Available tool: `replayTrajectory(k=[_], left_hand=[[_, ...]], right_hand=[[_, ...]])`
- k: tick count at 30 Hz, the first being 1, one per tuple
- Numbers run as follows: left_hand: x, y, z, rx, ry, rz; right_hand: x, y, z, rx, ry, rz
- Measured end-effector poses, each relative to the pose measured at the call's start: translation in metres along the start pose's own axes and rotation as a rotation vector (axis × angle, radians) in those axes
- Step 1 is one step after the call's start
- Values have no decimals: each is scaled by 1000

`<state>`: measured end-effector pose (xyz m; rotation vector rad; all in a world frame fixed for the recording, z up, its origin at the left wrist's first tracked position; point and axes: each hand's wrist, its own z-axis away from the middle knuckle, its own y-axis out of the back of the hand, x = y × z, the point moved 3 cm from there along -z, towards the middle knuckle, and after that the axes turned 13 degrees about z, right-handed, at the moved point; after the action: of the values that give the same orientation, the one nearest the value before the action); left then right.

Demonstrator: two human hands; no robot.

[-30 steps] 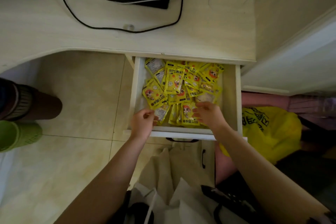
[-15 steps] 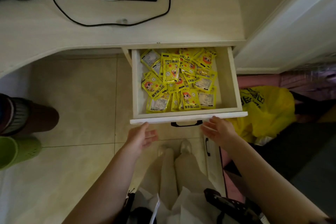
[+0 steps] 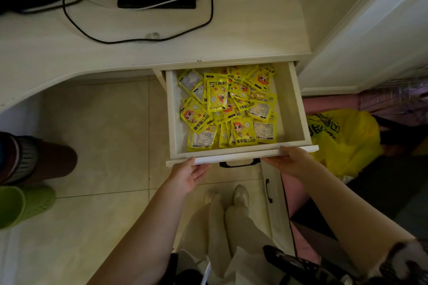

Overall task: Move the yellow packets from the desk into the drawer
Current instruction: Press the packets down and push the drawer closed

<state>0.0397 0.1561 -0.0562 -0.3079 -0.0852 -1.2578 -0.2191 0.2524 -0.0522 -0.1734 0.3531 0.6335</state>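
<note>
The yellow packets [image 3: 228,109] all lie in a loose heap inside the open drawer [image 3: 291,109]; I see none on the bench [image 3: 243,37] above it. My left hand [image 3: 188,174] and right hand [image 3: 288,162] rest with relaxed, open fingers against the drawer front, each to one side of the black handle [image 3: 239,163], and hold nothing. If I push unevenly, the drawer may jam, or a raised packet may catch under the bench.
</note>
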Motion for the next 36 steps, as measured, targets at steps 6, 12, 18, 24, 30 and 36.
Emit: replayTrajectory(k=[6,12,18,24,30,36], left_hand=[[0,1,-7,30,-5,-1],[0,-2,-3,45,-42,30],[12,-11,-3,52,-92,10],[34,-30,-13,45,-95,50],[53,-45,-24,46,-113,58],[78,-67,-36,27,-163,41]], right_hand=[[-3,6,-3,-98,-5,9],[-8,8,-3,-84,-86,85],[-20,-4,-8,-75,-103,88],[-46,-19,-21,-88,-94,105],[-64,-28,-35,-126,-133,94],[-94,-46,-49,-139,-130,69]])
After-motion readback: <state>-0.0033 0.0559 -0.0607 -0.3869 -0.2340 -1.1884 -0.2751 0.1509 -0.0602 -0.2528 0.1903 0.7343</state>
